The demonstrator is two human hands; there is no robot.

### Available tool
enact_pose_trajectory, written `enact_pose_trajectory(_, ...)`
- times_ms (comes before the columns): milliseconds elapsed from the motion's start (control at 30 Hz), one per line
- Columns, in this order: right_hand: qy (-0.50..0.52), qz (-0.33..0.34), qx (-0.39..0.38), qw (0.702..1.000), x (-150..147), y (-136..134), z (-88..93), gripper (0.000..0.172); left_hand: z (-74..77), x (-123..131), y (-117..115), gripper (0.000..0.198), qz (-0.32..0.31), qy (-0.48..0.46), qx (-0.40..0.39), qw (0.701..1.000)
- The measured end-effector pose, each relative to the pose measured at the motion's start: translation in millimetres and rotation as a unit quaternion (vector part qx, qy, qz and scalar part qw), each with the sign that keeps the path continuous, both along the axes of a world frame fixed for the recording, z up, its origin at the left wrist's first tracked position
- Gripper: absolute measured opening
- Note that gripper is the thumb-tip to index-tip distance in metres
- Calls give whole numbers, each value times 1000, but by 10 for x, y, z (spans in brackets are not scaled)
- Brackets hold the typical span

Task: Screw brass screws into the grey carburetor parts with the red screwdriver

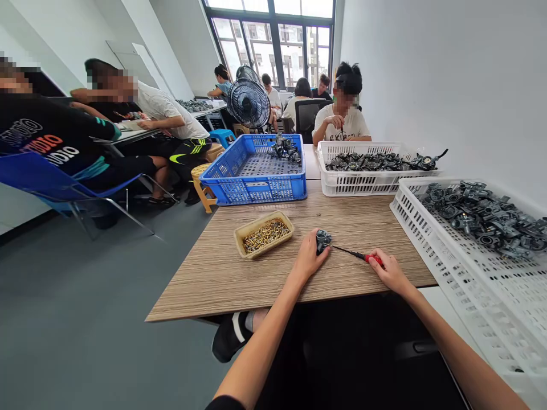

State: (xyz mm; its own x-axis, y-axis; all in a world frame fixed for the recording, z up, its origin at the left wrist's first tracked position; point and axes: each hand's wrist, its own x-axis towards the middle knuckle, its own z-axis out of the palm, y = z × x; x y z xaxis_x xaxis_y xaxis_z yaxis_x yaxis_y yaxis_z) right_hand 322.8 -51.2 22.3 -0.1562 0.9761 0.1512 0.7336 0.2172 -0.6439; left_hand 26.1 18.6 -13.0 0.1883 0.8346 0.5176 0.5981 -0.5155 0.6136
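My left hand (308, 254) is closed around a small dark grey metal carburetor (323, 239) on the wooden table, its round opening facing up. In my right hand (391, 270) is a screwdriver (354, 253) with a red and black handle and a dark shaft. The shaft points left, and its tip is at or very near the carburetor's side; whether it sits in a screw is too small to tell. Left of my left hand stands a beige tray (240, 233) of small brass-coloured screw-like parts (267, 234).
A blue crate (260, 191) with a few carburetors is at the table's far left. White baskets (359, 187) (431, 228) of metal parts stand at the far side and right. A person (342, 117) sits opposite. Others sit at left and behind, near a fan (248, 103).
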Motion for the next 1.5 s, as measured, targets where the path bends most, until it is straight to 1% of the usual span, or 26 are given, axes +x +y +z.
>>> enact_pose_trajectory(67,-3,-8,4,1000,16,-4,-10,31,5,-4,-4,58,-1,0,0,1000)
enact_pose_trajectory(200,-7,-23,0,1000,42,2,-38,31,7,-9,-6,58,3,2,-3,1000)
enact_pose_trajectory(433,-2,-13,2,1000,7,2,-11,35,-2,-8,3,58,3,0,0,1000)
enact_pose_trajectory(567,-11,-8,4,1000,2,-14,8,30,-1,-6,4,57,1,2,2,1000)
enact_pose_trajectory(767,-28,-25,-5,999,11,-24,10,24,3,-7,-1,57,-1,-1,-1,1000)
enact_pose_trajectory(1000,-27,16,8,999,-12,9,20,41,-18,-21,21,58,0,3,-1,1000)
enact_pose_trajectory(1067,-33,28,7,999,-17,10,20,43,-23,-19,25,58,2,3,0,1000)
enact_pose_trajectory(1133,-42,25,5,999,-15,1,17,39,-23,-15,24,58,4,5,1,1000)
enact_pose_trajectory(1233,-51,-6,0,999,-2,-22,5,28,-13,-10,14,57,3,6,3,1000)
enact_pose_trajectory(1367,-53,-31,-6,998,13,-36,-17,24,-5,-10,8,55,3,3,4,1000)
enact_pose_trajectory(1433,-56,-31,-1,998,12,-30,-25,22,-9,-13,10,55,2,3,3,1000)
enact_pose_trajectory(1500,-56,-25,8,998,5,-19,-27,25,-17,-15,14,57,4,3,-1,1000)
